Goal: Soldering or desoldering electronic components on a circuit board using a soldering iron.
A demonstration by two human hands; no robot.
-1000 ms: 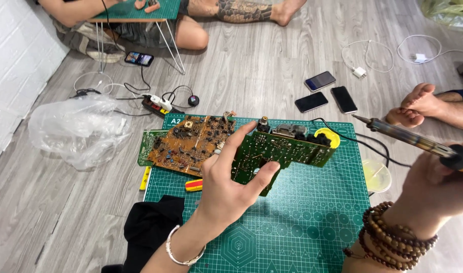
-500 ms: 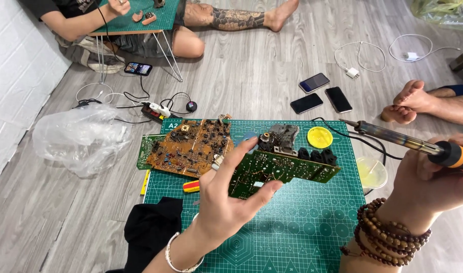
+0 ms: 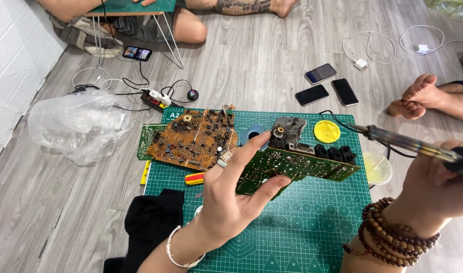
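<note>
My left hand (image 3: 231,194) grips a green circuit board (image 3: 297,167) by its left end, holding it above the green cutting mat (image 3: 302,232) with its solder side up and black parts along the far edge. My right hand (image 3: 439,187), with a bead bracelet on the wrist, is closed on the handle of a soldering iron (image 3: 403,143). The iron's tip points left, just right of the board and apart from it. A brown circuit board (image 3: 191,139) lies on the mat's far left corner.
A yellow round tin (image 3: 326,131), a clear cup (image 3: 378,168), a red-yellow tool (image 3: 195,178) and black cloth (image 3: 150,222) sit around the mat. Three phones (image 3: 325,86), a power strip (image 3: 155,98), a plastic bag (image 3: 74,124) and another person's feet (image 3: 418,96) are nearby.
The green board has dropped lower and tilted flatter over the mat, uncovering the yellow tin. The soldering iron has stayed to the right of it.
</note>
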